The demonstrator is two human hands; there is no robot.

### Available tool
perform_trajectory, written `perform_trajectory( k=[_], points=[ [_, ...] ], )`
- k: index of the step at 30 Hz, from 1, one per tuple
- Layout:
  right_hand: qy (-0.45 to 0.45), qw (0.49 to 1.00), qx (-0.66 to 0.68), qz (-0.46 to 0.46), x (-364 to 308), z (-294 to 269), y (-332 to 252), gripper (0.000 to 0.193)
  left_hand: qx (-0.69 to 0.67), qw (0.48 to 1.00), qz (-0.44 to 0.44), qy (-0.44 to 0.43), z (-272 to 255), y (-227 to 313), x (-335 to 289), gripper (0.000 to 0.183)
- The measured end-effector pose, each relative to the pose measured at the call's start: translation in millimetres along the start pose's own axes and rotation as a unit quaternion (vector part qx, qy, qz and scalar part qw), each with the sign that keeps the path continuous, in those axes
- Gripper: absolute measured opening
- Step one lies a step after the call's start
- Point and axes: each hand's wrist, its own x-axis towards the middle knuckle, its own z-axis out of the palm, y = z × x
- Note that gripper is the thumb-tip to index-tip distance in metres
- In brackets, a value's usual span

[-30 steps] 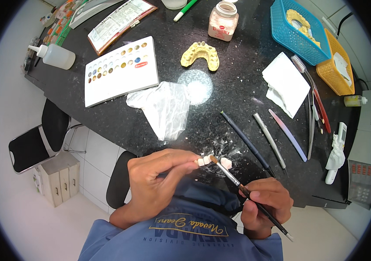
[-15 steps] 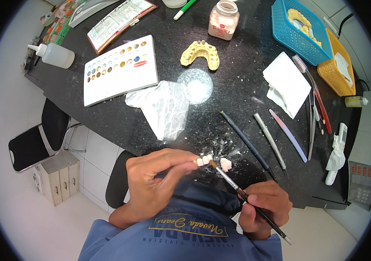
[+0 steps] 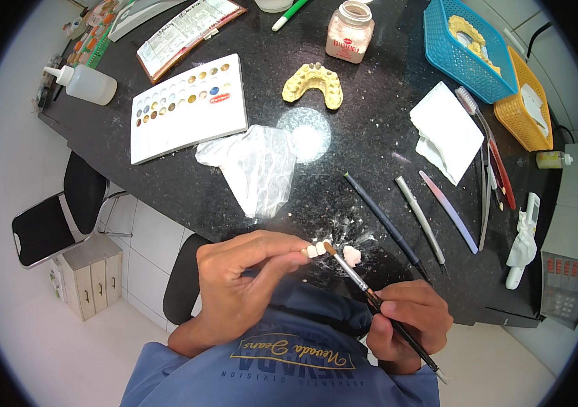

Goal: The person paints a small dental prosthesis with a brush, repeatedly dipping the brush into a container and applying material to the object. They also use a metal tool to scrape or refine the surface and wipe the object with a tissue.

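Between the thumb and index finger of my left hand (image 3: 245, 275) is one end of a small white dental bridge (image 3: 314, 250) with several tooth shapes. My right hand (image 3: 411, 322) is closed around the dark handle of a slim paintbrush (image 3: 360, 279). The brown bristle tip touches the right end of the bridge. Beside that tip, a pale pink lump (image 3: 352, 256) lies on the black countertop (image 3: 370, 149), with white powder scattered around it. A yellow dental model (image 3: 314, 85) stands farther back on the countertop.
A white palette of stain wells (image 3: 190, 125) and a crumpled plastic bag (image 3: 255, 169) lie left. Several slim tools, including a silver handpiece-like rod (image 3: 420, 217), lie right near a folded tissue (image 3: 443, 132). Blue (image 3: 472, 71) and yellow baskets (image 3: 526, 119) stand at the far right.
The brush has shifted very slightly left, its tip staying at the right end of the bridge. My right hand moved with it; my left hand is nearly still.
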Motion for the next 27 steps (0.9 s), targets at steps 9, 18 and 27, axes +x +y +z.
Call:
perform_trajectory(
  k=[9,18,27],
  points=[
    [0.011,1.0,-0.006,-0.006,-6.6,-3.3,0.5,0.024,0.003,1.0,-0.003,-0.002,0.9,1.3,0.5,0.007],
    [-0.001,1.0,-0.022,-0.007,-4.0,-0.9,-1.0,0.023,0.01,1.0,-0.006,-0.001,2.0,4.2,1.2,0.006],
    [0.0,0.999,-0.029,-0.015,-1.5,0.6,-0.6,0.027,-0.002,1.0,-0.005,-0.001,2.0,1.5,0.8,0.006]
  ],
)
